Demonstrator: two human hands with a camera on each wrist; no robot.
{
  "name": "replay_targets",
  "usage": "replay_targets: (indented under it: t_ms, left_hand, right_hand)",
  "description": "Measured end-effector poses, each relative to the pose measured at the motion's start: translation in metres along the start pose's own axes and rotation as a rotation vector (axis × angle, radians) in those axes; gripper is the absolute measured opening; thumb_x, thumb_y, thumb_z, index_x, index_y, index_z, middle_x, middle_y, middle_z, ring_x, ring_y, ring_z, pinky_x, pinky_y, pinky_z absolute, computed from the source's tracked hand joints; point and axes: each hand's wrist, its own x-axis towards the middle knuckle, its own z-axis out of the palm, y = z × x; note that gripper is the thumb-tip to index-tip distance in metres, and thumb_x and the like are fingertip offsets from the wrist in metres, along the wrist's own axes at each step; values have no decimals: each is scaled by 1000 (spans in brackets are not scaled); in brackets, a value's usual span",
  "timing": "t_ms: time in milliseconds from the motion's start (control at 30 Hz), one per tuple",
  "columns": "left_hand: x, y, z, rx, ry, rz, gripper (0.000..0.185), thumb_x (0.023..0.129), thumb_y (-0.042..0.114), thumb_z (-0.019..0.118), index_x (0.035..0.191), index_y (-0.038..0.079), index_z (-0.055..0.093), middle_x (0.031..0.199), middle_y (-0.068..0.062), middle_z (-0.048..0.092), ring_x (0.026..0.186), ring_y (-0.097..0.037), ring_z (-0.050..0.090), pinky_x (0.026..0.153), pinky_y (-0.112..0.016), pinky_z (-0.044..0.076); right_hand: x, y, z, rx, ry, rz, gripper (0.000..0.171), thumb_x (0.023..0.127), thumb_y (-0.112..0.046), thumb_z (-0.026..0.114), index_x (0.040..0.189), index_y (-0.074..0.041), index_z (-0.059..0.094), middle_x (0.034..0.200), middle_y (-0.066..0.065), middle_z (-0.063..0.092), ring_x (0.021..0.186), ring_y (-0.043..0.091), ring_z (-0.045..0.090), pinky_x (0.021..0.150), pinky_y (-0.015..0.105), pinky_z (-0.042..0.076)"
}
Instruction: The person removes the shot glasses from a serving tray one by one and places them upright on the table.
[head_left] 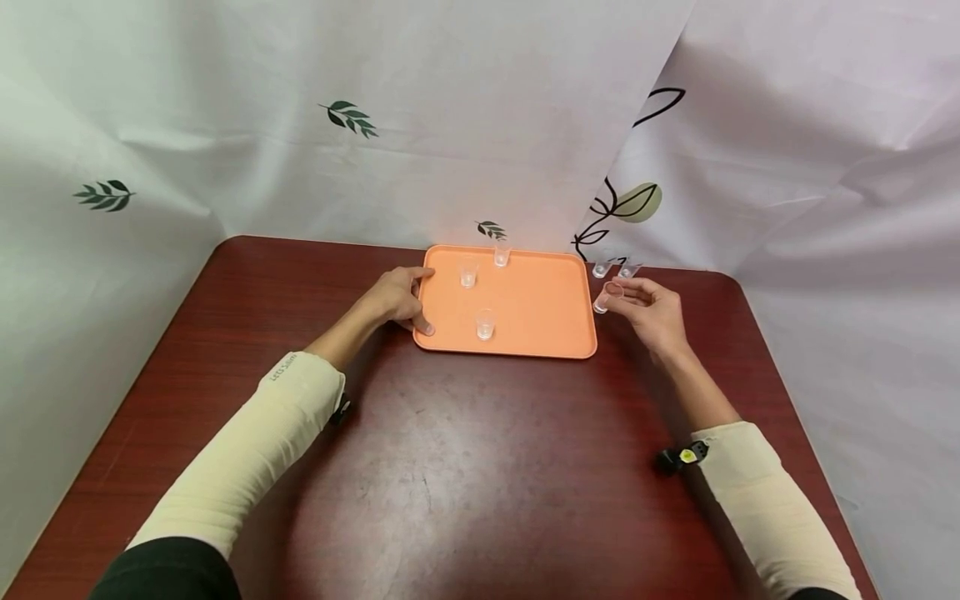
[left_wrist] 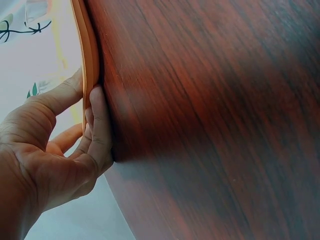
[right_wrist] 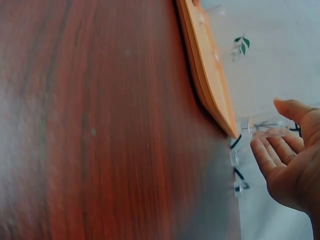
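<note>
An orange tray (head_left: 525, 308) lies on the table, with three small clear plastic cups standing on it: a back cup (head_left: 502, 253), a left cup (head_left: 468, 273) and a front cup (head_left: 485, 324). My left hand (head_left: 397, 297) grips the tray's left edge; the left wrist view shows the thumb on top and fingers against the outer side. Just off the tray's right edge, my right hand (head_left: 654, 315) holds another clear cup (right_wrist: 267, 126) between thumb and fingers. Two more clear cups, one (head_left: 602, 268) beside the other (head_left: 627, 270), stand behind that hand.
The dark red wooden table (head_left: 450, 467) extends toward me in front of the tray. A pale cloth backdrop (head_left: 420, 167) with leaf prints hangs right behind the table's far edge, close to the tray and the rear cups.
</note>
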Motion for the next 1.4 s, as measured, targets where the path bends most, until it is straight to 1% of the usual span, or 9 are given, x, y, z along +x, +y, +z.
replay_targets:
  t_ms: [100,333,433,533,767,1000,1167,1300,1400]
  left_hand:
    - [11,-7,1,-1,4,-8,139,61,-1,111,178,19,39,114,-13,51,67,-22,74,63,-38,72]
    - [-24,17,-3,-15,-20,-4,129,72,-4,104,179,15,35,116,-14,49,64,-14,68,65,-32,71]
    - [-28,20,-3,-23,-21,-6,126,75,-5,103,179,16,36,117,-13,49,64,-12,67,65,-30,71]
    - [-27,18,-3,-27,-22,-4,127,73,-5,104,179,16,36,117,-14,49,65,-14,68,66,-32,72]
    - [-3,0,0,-5,-6,3,135,65,-2,109,178,17,37,117,-14,50,68,-20,72,64,-36,72]
    - [-22,15,-2,-19,-25,-7,126,73,-3,104,178,17,37,118,-14,49,68,-17,68,67,-34,72]
    - [-27,17,-2,-18,-23,-3,125,74,-3,103,178,16,37,119,-13,50,65,-14,67,65,-30,70]
    - [-30,18,-2,-15,-6,-4,124,75,-6,102,178,16,38,120,-13,50,62,-11,67,65,-28,70]
    - [-29,18,-2,-10,-1,0,124,74,-6,102,178,16,38,119,-13,50,61,-11,67,64,-28,69]
  right_hand:
    - [3,1,-7,0,23,12,50,94,-5,91,139,6,73,99,-21,82,97,-6,79,88,9,64]
    - [10,5,-20,-14,64,45,56,94,-10,93,143,7,72,98,-22,82,97,-7,77,84,6,62]
    - [13,8,-25,-23,83,62,54,94,-11,93,142,4,73,97,-23,82,97,-8,77,84,6,62]
    - [17,11,-29,-21,97,73,53,94,-9,92,142,4,73,96,-23,81,97,-8,77,84,6,62]
    - [25,16,-38,61,119,94,56,95,-2,88,146,10,68,94,-20,82,90,-9,77,82,6,62]
    - [30,18,-48,111,140,113,54,95,2,86,145,12,67,91,-20,83,88,-9,78,81,6,62]
    - [34,17,-54,170,171,130,44,95,6,85,137,8,72,89,-17,83,87,-6,79,81,8,64]
    - [41,16,-57,254,179,144,28,96,10,82,119,-5,78,91,-13,84,88,-2,80,83,12,67]
    - [45,15,-59,273,191,160,28,96,10,82,106,-16,79,91,-12,84,88,-1,80,84,13,67]
